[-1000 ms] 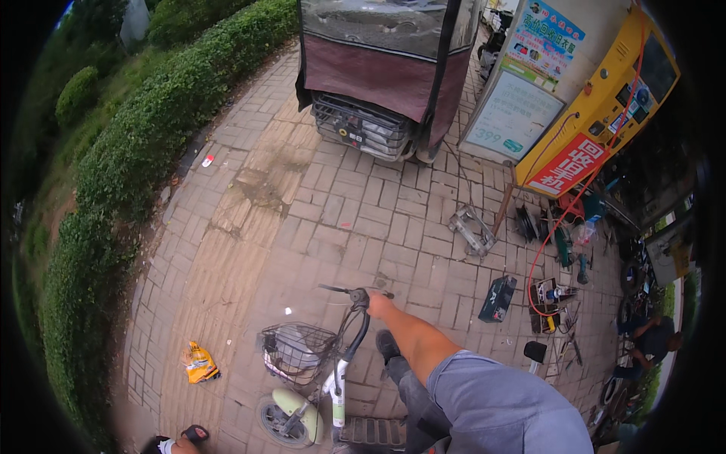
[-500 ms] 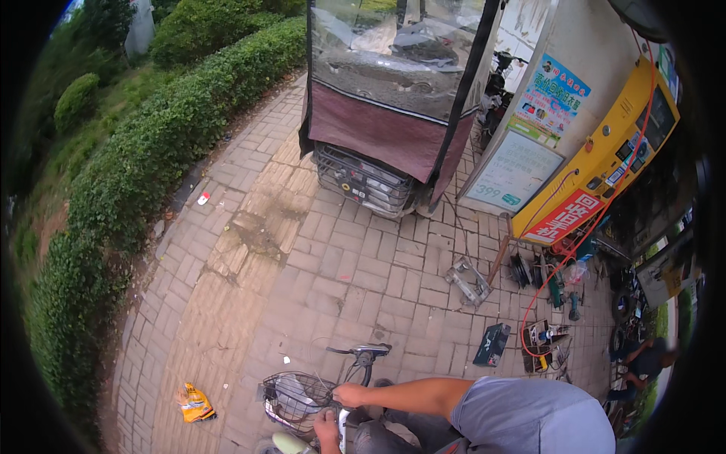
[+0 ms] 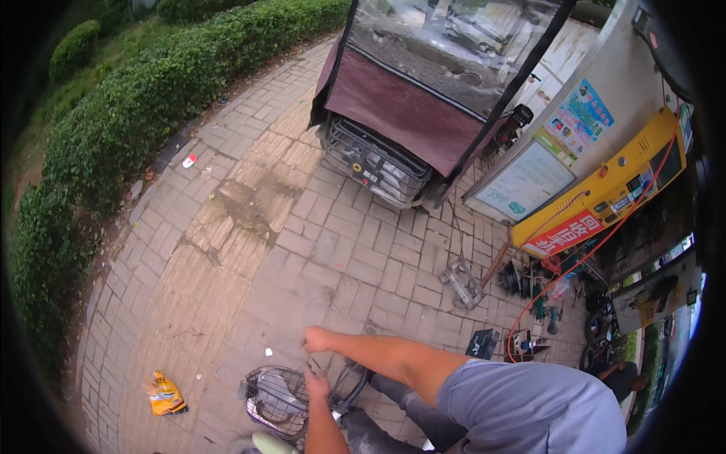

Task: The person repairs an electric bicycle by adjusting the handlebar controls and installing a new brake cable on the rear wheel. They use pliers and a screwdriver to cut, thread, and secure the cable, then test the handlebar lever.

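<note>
A small bicycle stands below me, with a dark wire basket (image 3: 257, 414) at its front and a whitish item (image 3: 274, 387) inside. My right hand (image 3: 318, 339) is closed above the basket's right side, over the paving. Close below it, my left hand (image 3: 318, 384) is raised with fingers curled, beside the basket rim. Whatever either hand grips is too small to make out. The dark curved handlebar (image 3: 354, 391) and thin cables lie to the right of the left hand, partly behind my right arm.
A yellow-orange bag (image 3: 165, 395) lies on the paving at left. Ahead stands a covered vehicle with a maroon apron (image 3: 404, 107). At right are a yellow machine (image 3: 575, 198), a red hose (image 3: 590, 257), a metal frame (image 3: 463, 284), a dark box (image 3: 482, 344) and scattered tools. A hedge (image 3: 162, 83) runs along the left.
My right hand has left the handlebar area and moved up and left. My left hand has risen from beside the handlebar stem. The view has shifted and turned somewhat.
</note>
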{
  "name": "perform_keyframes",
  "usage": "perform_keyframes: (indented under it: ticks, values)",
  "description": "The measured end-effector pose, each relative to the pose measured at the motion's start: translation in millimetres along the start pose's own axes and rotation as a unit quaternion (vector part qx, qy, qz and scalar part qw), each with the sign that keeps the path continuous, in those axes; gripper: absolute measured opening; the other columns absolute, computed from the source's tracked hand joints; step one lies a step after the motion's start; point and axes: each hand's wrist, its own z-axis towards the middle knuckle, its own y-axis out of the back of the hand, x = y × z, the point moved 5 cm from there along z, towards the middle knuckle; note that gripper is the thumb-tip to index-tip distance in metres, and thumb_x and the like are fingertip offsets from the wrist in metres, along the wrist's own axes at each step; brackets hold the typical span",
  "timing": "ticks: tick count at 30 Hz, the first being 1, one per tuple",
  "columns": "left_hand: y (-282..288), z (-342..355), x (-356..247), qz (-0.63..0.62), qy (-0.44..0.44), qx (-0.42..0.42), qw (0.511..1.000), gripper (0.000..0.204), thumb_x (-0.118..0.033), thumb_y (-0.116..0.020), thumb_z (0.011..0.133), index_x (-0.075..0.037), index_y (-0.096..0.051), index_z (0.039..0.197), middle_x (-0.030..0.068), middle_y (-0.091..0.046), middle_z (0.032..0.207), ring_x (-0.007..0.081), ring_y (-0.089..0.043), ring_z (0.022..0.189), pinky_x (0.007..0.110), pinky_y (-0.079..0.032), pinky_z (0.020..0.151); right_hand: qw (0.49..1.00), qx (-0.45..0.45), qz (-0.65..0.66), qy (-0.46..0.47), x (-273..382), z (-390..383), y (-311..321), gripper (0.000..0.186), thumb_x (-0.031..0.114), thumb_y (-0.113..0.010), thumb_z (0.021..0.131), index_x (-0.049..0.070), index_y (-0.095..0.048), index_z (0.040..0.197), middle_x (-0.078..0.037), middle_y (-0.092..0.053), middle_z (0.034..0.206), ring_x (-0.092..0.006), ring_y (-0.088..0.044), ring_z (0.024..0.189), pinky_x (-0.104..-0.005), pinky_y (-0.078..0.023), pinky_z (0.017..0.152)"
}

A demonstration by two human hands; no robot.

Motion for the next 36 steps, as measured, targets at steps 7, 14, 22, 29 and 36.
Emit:
perform_keyframes:
  ticks: [7,14,22,29,36]
  values:
    - [-34.2,57.2,25.8,-0.011,-0.066,-0.05,0.997,0.033,-0.02,-0.047,0.094,0.002,-0.054,0.118,0.0231,-0.062,0.109,0.038,-0.059,0.105,0.04,-0.045,0.089,0.992,0.008,0.119,0.036,-16.0,-3.0,42.6,0.023,0.02,-0.065,0.079,-0.003,-0.065,0.082,-0.018,-0.067,0.077,-0.0279,-0.067,0.072,-0.0367,-0.051,0.066]
    - [-46.7,73.0,18.1,-0.044,-0.038,-0.078,0.995,0.034,-0.024,-0.051,0.096,0.0,-0.058,0.119,0.0156,-0.067,0.094,0.0193,-0.062,0.082,0.031,-0.048,0.079,0.934,-0.098,0.318,-0.128,-87.0,1.6,39.7,0.025,0.016,-0.063,0.087,-0.008,-0.061,0.091,-0.015,-0.067,0.078,-0.0174,-0.067,0.074,-0.0304,-0.053,0.066]
    - [-94.3,81.6,17.7,-0.007,-0.159,-0.081,0.984,0.029,-0.021,-0.054,0.095,-0.001,-0.06,0.116,0.0201,-0.065,0.099,0.0276,-0.062,0.089,0.034,-0.047,0.08,0.994,-0.025,0.057,-0.087,-99.9,17.0,29.5,0.027,0.021,-0.063,0.088,-0.006,-0.063,0.088,-0.012,-0.066,0.074,-0.0154,-0.063,0.069,-0.0294,-0.05,0.063]
    - [-80.2,84.9,17.6,-0.046,-0.088,-0.111,0.989,0.029,-0.022,-0.054,0.094,0.0,-0.061,0.113,0.0211,-0.064,0.102,0.0329,-0.061,0.094,0.035,-0.046,0.084,0.97,-0.006,0.197,-0.144,-113.0,0.7,40.7,0.029,0.024,-0.066,0.087,-0.004,-0.063,0.086,-0.009,-0.064,0.07,-0.0124,-0.058,0.062,-0.029,-0.047,0.056]
    - [-79.6,78.4,18.4,-0.058,-0.084,-0.1,0.99,0.029,-0.023,-0.054,0.094,0.0,-0.062,0.109,0.0198,-0.064,0.101,0.0312,-0.062,0.094,0.036,-0.046,0.083,0.967,-0.116,0.193,-0.119,-113.5,-27.5,10.2,0.025,0.021,-0.064,0.088,-0.002,-0.063,0.081,-0.006,-0.062,0.064,-0.0097,-0.053,0.058,-0.028,-0.043,0.052]
